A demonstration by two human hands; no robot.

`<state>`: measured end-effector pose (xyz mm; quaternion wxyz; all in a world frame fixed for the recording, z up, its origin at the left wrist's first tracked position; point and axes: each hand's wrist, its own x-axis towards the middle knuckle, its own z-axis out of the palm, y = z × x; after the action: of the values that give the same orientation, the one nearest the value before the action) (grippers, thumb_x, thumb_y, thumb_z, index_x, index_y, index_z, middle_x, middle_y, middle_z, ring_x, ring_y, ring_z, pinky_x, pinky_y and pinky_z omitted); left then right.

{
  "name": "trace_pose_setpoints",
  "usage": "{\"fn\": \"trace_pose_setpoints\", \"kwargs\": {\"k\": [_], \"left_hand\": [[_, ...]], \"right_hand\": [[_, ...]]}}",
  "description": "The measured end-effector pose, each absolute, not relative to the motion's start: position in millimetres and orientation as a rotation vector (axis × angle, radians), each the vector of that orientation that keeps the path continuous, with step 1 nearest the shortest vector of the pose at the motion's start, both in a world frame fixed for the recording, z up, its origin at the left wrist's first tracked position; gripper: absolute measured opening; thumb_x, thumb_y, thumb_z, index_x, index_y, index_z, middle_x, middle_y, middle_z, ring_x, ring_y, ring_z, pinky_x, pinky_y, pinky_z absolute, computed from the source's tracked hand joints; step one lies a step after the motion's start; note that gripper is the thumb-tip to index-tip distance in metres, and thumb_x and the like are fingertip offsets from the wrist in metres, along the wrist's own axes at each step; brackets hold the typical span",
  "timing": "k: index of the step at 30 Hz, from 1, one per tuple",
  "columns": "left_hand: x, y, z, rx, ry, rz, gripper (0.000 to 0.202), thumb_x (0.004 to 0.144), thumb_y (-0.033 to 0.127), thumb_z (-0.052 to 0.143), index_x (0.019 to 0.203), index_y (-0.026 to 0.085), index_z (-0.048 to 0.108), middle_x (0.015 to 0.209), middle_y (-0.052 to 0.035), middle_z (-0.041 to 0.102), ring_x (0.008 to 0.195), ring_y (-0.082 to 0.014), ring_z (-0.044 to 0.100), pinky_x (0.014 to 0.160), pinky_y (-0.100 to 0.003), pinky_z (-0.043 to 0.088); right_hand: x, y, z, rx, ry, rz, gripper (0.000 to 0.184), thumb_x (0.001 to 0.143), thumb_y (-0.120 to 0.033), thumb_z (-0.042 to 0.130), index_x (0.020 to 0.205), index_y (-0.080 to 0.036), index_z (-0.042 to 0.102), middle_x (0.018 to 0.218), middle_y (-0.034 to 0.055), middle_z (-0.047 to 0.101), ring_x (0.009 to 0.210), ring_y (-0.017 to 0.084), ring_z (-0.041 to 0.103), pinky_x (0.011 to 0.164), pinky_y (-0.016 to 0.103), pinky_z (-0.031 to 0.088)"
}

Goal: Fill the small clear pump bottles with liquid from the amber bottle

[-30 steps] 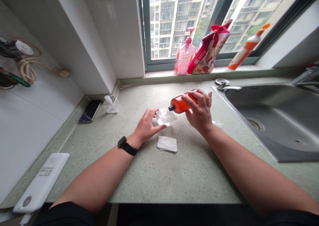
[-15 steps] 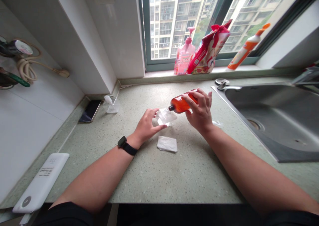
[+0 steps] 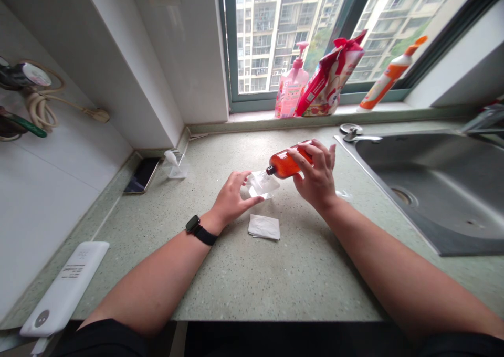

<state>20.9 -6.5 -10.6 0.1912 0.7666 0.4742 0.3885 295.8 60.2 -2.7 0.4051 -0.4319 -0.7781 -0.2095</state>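
Orange liquid shows through the bottle [image 3: 289, 164] that the right hand [image 3: 317, 181] clasps around its body, fingers over the top and thumb beneath. The bottle lies nearly level, its dark neck tipped slightly down and to the left, so that the open mouth meets the rim of the container [image 3: 263, 184]. This is a small clear plastic one, pinched between the thumb and fingers of the left hand [image 3: 232, 197]. That grip is narrow and low, and it seems meant to steady the light container on the counter [image 3: 244, 283] against the push of the neck. Whether liquid is running cannot be told.

A folded white tissue [image 3: 264, 227] lies just in front of both hands, within easy reach. A small pale object sits by the right wrist, too small to name. A black watch [image 3: 192, 223] is on the left wrist.

Further out, the sink [image 3: 441, 189] lies to the right. A phone [image 3: 142, 175] and a clear dish [image 3: 175, 165] sit by the wall on the left, well apart from the hands, and a white power bank [image 3: 65, 289] lies at the near left edge. On the sill stand a pink pump bottle [image 3: 291, 86], a red bag [image 3: 328, 79] and a leaning orange-and-white squeeze bottle [image 3: 389, 76], all out of the way.
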Motion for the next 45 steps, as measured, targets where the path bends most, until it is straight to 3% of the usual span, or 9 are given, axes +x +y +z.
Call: {"fn": "trace_pose_setpoints", "kwargs": {"k": [45], "left_hand": [[21.0,-6.0,-10.2,2.143,1.321,1.102,0.072,0.090,0.062,0.083,0.147,0.027,0.055,0.129,-0.0107,0.063,0.111,-0.0281,0.068,0.096,-0.050,0.062]], "right_hand": [[295.0,60.2,-2.1,-1.061,-1.944,-0.564,0.096,0.087,-0.005,0.064,0.165,-0.051,0.034,0.148,0.0058,0.056,0.153,0.040,0.045,0.131,0.078,0.023]]}}
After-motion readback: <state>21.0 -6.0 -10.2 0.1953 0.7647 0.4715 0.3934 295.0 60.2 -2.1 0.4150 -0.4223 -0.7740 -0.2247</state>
